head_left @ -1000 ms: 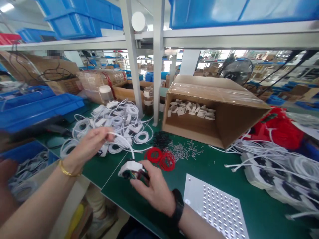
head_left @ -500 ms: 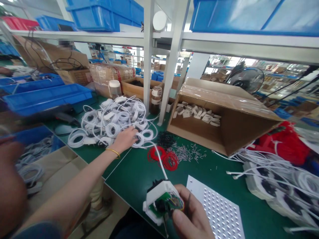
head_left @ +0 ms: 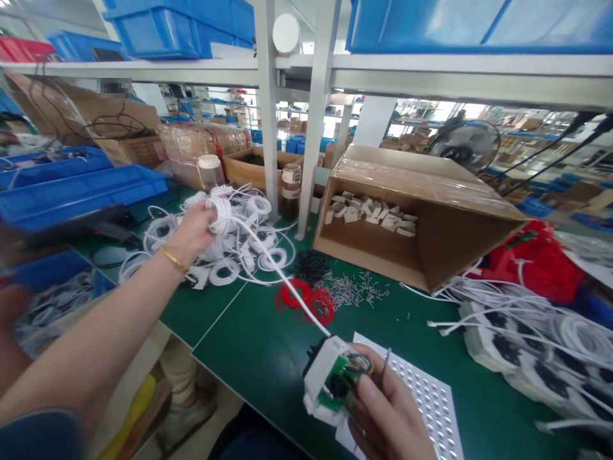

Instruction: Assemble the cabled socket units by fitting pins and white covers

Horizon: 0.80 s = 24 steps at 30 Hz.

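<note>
My left hand (head_left: 194, 233), with a gold bracelet at the wrist, is closed on a coil of white cable (head_left: 221, 216) and holds it above a tangled pile of similar coils (head_left: 258, 207). From this coil the cable runs taut down to a white plastic housing (head_left: 322, 377). Low in the middle, my right hand (head_left: 387, 402) grips that housing, its thumb near the coloured wires. Inside the open housing sits a green circuit board (head_left: 330, 386). A thin metal tool (head_left: 385, 364) sticks up between my right fingers; its kind is unclear.
Red wire loops (head_left: 306, 300), small screws (head_left: 352, 291) and a perforated white plate (head_left: 431, 396) lie on the green table. An open cardboard box (head_left: 373, 249) holds white pieces. White units with cables (head_left: 517, 364) are at right. Another person's blurred hand (head_left: 12, 319) is far left.
My left hand has lifted a cable coil up and to the left out of the pile, straightening the cable. My right hand has moved slightly right with the housing.
</note>
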Motion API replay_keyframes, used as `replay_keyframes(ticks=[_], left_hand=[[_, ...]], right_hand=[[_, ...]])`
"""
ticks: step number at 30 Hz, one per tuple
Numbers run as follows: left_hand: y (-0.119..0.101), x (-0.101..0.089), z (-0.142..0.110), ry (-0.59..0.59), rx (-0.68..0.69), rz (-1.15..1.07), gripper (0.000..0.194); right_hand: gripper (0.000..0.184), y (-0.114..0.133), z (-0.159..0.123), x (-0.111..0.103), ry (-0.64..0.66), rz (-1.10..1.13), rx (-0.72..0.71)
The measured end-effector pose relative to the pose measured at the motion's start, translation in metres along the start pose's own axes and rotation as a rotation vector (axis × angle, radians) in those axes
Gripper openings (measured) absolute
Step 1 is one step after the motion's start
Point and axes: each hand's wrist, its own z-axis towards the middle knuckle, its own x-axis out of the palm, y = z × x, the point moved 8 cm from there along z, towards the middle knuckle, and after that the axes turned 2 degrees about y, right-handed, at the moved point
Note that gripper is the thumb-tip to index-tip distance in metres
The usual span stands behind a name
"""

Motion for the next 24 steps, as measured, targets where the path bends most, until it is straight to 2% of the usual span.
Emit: replay_keyframes(ticks=[3, 5, 9, 11, 13, 15, 18, 21, 24], left_hand=[[-0.023, -0.004, 0.02, 0.007, -0.023, -0.109, 0.026], [-0.039, -0.014, 0.022, 0.007, -0.022, -0.154, 0.025], [-0.059, -0.042, 0.001, 0.05, -0.011, -0.178, 0.027], [-0.061, -0.047, -0.016, 0.165, -0.048, -0.162, 0.033], [-0.063, -0.049, -0.033, 0.24, -0.082, -0.035, 0.034], [-0.078, -0.053, -0.049, 0.179, -0.021, 0.281, 0.035], [-0.124, -0.049, -0.083, -0.052, 0.237, 0.802, 0.036], [-0.15, -0.034, -0.112, -0.139, 0.377, 0.936, 0.031], [-0.136, -0.026, -0.116, -0.191, 0.342, 0.984, 0.032]], right_hand=[[0.05, 0.014, 0.005, 0.011, 0.003, -0.007, -0.032], [0.049, 0.026, 0.007, 0.015, 0.006, 0.003, -0.07], [0.046, 0.038, 0.01, 0.006, -0.061, 0.046, -0.109], [0.044, 0.036, 0.011, -0.001, -0.111, 0.084, -0.092], [0.044, 0.029, 0.011, -0.006, -0.162, 0.135, -0.045], [0.049, 0.02, 0.008, -0.011, -0.21, 0.171, 0.012], [0.06, 0.01, -0.001, -0.019, -0.274, 0.193, 0.069], [0.063, 0.008, -0.007, -0.028, -0.29, 0.187, 0.057], [0.059, 0.008, -0.007, -0.033, -0.262, 0.107, 0.024]])
